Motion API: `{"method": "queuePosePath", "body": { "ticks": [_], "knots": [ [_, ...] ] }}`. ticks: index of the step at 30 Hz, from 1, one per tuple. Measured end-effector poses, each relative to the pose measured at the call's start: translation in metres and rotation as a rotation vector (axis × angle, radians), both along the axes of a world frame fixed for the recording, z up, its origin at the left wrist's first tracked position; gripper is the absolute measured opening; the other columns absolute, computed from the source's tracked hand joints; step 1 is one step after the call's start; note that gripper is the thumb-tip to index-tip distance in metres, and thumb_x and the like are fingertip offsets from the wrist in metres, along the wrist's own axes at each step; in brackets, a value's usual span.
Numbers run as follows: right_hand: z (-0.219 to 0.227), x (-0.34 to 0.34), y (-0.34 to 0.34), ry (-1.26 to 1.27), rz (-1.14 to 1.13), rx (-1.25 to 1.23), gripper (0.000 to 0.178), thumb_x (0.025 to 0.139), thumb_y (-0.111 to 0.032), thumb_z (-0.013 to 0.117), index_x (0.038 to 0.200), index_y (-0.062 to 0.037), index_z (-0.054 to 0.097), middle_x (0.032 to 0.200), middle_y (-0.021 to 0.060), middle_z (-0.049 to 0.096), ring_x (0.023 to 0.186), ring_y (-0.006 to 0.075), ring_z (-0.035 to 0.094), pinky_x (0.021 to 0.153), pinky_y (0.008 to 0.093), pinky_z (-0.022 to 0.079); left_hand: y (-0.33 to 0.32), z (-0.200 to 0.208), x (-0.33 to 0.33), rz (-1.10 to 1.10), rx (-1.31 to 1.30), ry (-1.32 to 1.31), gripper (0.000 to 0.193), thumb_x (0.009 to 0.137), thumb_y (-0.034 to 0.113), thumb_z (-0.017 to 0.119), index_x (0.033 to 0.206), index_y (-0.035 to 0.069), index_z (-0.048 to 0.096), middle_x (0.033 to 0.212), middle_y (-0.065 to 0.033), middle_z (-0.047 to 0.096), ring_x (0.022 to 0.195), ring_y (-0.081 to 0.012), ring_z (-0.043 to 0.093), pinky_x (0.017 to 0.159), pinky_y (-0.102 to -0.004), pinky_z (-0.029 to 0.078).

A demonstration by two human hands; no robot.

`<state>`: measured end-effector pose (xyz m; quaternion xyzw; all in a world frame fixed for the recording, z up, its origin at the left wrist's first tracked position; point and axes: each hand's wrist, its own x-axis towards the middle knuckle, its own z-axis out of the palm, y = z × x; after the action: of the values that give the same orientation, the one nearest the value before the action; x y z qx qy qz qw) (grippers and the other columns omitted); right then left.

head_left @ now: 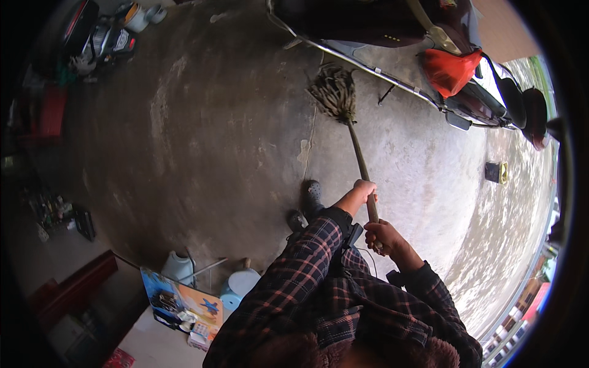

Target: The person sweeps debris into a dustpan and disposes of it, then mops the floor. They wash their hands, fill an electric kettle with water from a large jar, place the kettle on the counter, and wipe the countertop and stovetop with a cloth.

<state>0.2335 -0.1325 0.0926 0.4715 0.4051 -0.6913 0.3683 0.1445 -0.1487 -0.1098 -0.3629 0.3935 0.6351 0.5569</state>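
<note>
A string mop [334, 92] with dark, dirty strands rests its head on the concrete floor ahead of me. Its wooden handle [358, 150] slants back toward my body. My left hand [365, 189] is wrapped round the handle partway down the shaft. Closer to me, my right hand [381, 237] grips the handle near its upper end. Both forearms come out of plaid sleeves.
A parked vehicle with a metal rail [380, 75] and a red bag [450, 72] stands ahead right. A motorbike [101, 40] is far left. A small dark bin [496, 172] sits right. Near left are a pale blue stool [241, 285] and a table with a colourful mat [205, 302].
</note>
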Motion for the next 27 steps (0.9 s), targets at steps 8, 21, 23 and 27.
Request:
{"method": "queuePosePath", "body": {
  "ticks": [8,21,23,27],
  "knots": [
    [0.029,0.01,0.013,-0.135,0.278,-0.065,0.011,0.086,-0.007,0.051,0.078,-0.0048,0.044,0.054,0.0045,0.045,0.043,0.0178,0.047,0.041,0.035,0.043,-0.011,0.043,0.032,0.21,-0.003,0.088,0.004,0.072,-0.001,0.051,0.07,-0.002,0.048,0.059,-0.0143,0.05,0.048,-0.0274,0.055,0.041,-0.0433,0.049],
    [0.015,-0.02,-0.124,-0.148,1.271,-0.11,0.008,0.082,-0.004,0.052,0.077,-0.0026,0.047,0.054,0.0089,0.05,0.039,0.0196,0.049,0.034,0.0337,0.041,-0.219,0.012,0.121,0.975,0.219,0.033,0.009,0.078,0.011,0.055,0.075,0.006,0.048,0.065,-0.0095,0.048,0.056,-0.029,0.056,0.055,-0.0497,0.052],
    [-0.02,-0.02,-0.172,-0.185,1.454,-0.116,0.013,0.083,-0.007,0.056,0.073,-0.0021,0.048,0.052,0.0108,0.051,0.035,0.0212,0.048,0.033,0.0353,0.042,-0.278,-0.014,0.143,1.107,0.136,-0.014,0.009,0.079,0.015,0.055,0.079,0.007,0.05,0.064,-0.008,0.049,0.056,-0.0271,0.056,0.052,-0.047,0.051],
    [-0.096,0.008,-0.288,-0.35,1.28,-0.231,0.035,0.09,-0.024,0.052,0.061,-0.0058,0.042,0.045,0.0082,0.043,0.034,0.0194,0.045,0.032,0.0331,0.037,-0.411,-0.058,0.198,1.234,-0.062,0.197,0.019,0.086,0.024,0.055,0.086,0.005,0.051,0.075,-0.0095,0.053,0.072,-0.0241,0.057,0.067,-0.0457,0.051]
  ]
}}
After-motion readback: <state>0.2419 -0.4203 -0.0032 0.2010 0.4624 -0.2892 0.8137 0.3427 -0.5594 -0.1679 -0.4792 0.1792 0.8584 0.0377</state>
